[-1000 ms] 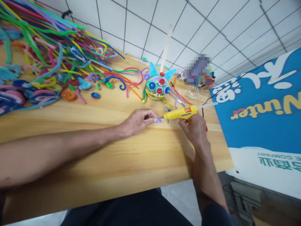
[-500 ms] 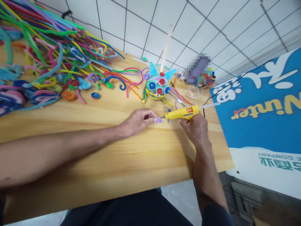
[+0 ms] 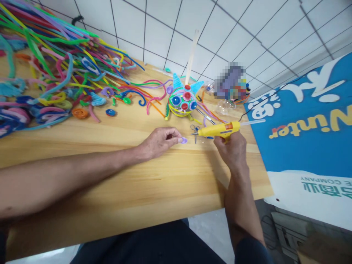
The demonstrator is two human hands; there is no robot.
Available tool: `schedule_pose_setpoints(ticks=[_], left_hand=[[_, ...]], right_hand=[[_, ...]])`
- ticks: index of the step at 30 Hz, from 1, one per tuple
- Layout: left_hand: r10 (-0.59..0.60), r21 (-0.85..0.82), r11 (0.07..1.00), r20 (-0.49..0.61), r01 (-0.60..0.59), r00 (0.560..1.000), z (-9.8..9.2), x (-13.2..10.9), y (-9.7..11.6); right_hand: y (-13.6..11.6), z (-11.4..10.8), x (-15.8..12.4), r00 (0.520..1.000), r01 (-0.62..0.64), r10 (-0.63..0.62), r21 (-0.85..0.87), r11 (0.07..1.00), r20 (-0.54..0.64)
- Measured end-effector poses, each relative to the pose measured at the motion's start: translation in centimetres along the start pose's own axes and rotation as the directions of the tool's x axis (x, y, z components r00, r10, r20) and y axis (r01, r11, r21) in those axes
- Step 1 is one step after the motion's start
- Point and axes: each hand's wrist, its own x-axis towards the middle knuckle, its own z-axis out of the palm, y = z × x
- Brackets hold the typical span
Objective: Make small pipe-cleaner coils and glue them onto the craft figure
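Between thumb and fingertips my left hand (image 3: 161,143) pinches a small purple pipe-cleaner coil (image 3: 184,140) just above the wooden table. My right hand (image 3: 233,151) is wrapped round the handle of a yellow hot glue gun (image 3: 220,129), whose metal nozzle points left, a short way from the coil. A clear glue stick (image 3: 254,122) sticks out of its back end. Small scissors (image 3: 195,134) lie behind the nozzle. Beyond my hands stands a round pipe-cleaner figure (image 3: 182,101) with blue pointed ears and red and blue coils on it.
A big heap of colourful pipe cleaners (image 3: 55,69) covers the table's left back. Loose coils, one orange (image 3: 80,113) and one blue (image 3: 111,112), lie before it. A blue printed board (image 3: 308,128) borders the table's right side. White tiles rise behind.
The glue gun in my right hand has moved right, so its nozzle is now apart from the purple coil. My left hand stays nearly in place, still pinching the coil.
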Motion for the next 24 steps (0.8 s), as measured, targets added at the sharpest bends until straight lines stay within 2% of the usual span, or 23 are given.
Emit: schedule_pose_setpoints(ticks=[4,9,11,14,18,22,24], left_hand=[[-0.011,0.031,0.999,-0.017,0.012,1.0,-0.3,-0.2,0.2],[-0.055,0.034,0.998,-0.009,0.055,0.998,-0.7,-0.4,0.2],[-0.073,0.018,0.997,-0.014,0.073,0.997,-0.7,-0.4,0.1],[-0.091,-0.023,0.996,-0.047,0.09,0.995,-0.6,-0.2,0.2],[-0.117,-0.094,0.99,-0.102,0.108,0.988,-0.4,0.0,0.7],[-0.162,-0.197,0.971,-0.125,0.135,0.979,-0.4,0.5,0.8],[-0.185,-0.273,0.951,-0.13,0.144,0.974,-0.5,0.7,0.7]], right_hand=[[2.5,-2.3,0.9,0.97,-0.216,0.22,0.048,0.975,-0.103],[10.5,-4.9,1.7,0.875,-0.438,0.426,-0.002,0.899,-0.231],[13.9,-4.5,1.7,0.838,-0.502,0.489,0.007,0.865,-0.243],[17.4,-2.3,1.7,0.778,-0.592,0.578,0.022,0.806,-0.247],[18.6,1.0,1.5,0.759,-0.625,0.618,0.039,0.78,-0.203],[18.6,2.2,1.1,0.748,-0.648,0.645,0.038,0.76,-0.155],[18.8,1.9,0.7,0.788,-0.605,0.601,0.013,0.796,-0.132]])
